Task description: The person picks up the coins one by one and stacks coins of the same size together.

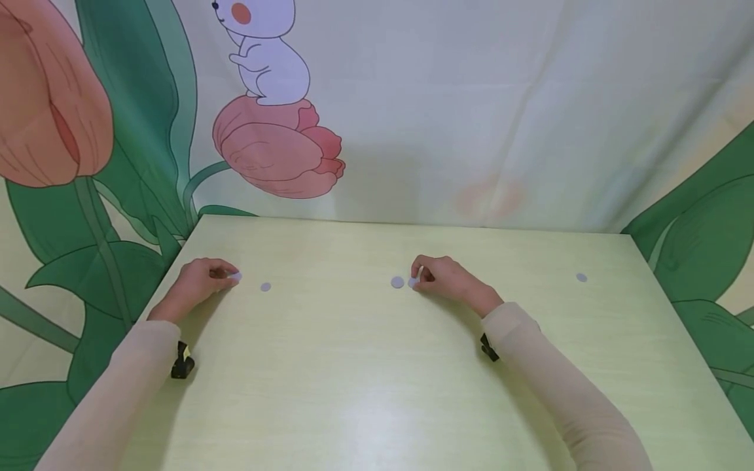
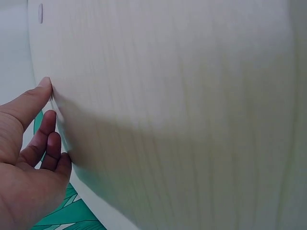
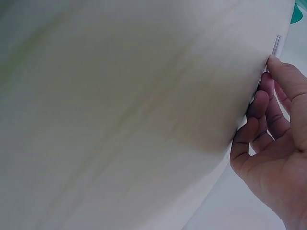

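Note:
At the table's left side my left hand holds a small pale round disc by its edge, between thumb and fingers. A second disc lies a little to the right of it. Near the middle, my right hand pinches another disc low at the tabletop. Just left of those fingers lies a slightly larger-looking disc. In the left wrist view the left hand has its fingertips right at the wood. The right wrist view shows the right hand with fingers curled at the surface.
One more pale disc lies on the right part of the light wooden table. Behind the table's far edge hangs a curtain printed with tulips and a white animal. A small black device sits at the left wrist.

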{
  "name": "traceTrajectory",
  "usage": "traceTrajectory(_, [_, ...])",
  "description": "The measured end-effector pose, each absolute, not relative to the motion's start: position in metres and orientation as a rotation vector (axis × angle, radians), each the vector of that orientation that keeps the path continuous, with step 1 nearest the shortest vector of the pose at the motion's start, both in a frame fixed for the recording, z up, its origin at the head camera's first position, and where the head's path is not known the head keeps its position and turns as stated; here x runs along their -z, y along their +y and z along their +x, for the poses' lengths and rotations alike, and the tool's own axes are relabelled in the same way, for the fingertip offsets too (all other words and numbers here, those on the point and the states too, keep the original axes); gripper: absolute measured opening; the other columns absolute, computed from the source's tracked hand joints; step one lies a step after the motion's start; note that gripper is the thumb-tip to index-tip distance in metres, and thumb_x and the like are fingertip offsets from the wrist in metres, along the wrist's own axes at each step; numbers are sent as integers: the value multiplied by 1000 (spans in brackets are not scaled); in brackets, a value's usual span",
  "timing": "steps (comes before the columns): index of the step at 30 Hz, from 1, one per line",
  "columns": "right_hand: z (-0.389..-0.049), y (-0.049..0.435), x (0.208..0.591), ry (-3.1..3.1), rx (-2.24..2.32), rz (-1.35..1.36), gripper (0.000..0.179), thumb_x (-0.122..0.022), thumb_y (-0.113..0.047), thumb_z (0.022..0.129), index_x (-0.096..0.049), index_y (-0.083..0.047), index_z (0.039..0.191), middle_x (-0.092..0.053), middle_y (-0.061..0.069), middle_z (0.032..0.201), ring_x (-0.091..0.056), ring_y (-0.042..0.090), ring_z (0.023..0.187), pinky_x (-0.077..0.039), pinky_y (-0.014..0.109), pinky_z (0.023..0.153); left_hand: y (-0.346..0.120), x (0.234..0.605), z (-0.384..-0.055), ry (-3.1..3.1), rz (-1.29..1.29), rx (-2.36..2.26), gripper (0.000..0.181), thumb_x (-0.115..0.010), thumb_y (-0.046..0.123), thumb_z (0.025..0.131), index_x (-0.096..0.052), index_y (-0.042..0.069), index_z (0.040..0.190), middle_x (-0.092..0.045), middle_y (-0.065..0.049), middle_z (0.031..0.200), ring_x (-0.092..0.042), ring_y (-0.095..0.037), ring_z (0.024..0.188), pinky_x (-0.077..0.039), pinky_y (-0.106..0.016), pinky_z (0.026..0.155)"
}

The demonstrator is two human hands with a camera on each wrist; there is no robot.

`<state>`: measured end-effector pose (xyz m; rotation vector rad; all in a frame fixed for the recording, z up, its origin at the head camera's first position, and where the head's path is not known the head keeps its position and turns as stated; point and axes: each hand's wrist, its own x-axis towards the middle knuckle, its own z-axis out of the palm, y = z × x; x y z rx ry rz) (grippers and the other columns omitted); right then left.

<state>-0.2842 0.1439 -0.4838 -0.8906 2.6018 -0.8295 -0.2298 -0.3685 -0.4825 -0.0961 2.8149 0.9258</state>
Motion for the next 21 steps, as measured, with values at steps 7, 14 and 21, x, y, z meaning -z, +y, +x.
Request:
traceTrajectory(7, [-285, 146, 485, 2596, 845, -869, 18, -72, -17, 96, -62, -10, 110, -62, -2, 79, -53, 13, 74, -46, 30, 75, -365, 482, -230, 2829, -53, -886, 32, -68, 19, 99, -66, -1, 124, -60, -26, 122, -52, -40, 110, -47, -53, 98])
traceTrajectory(14, [-285, 145, 484, 2584, 835, -842, 18, -72, -19, 96, -66, -10, 110, -62, -2, 81, -54, 12, 77, -46, 29, 77, -358, 480, -229, 2943, 37, -856, 30, -70, 18, 98, -67, -5, 117, -64, -25, 115, -57, -38, 105, -50, -53, 95])
traceTrajectory(21, [-285, 146, 484, 2589, 861, -801, 17, -73, -18, 95, -66, -9, 107, -65, -1, 85, -57, 14, 81, -48, 30, 79, -346, 477, -232, 3008, 81, -849, 26, -73, 15, 95, -69, -4, 112, -62, -21, 106, -57, -36, 97, -51, -47, 84])
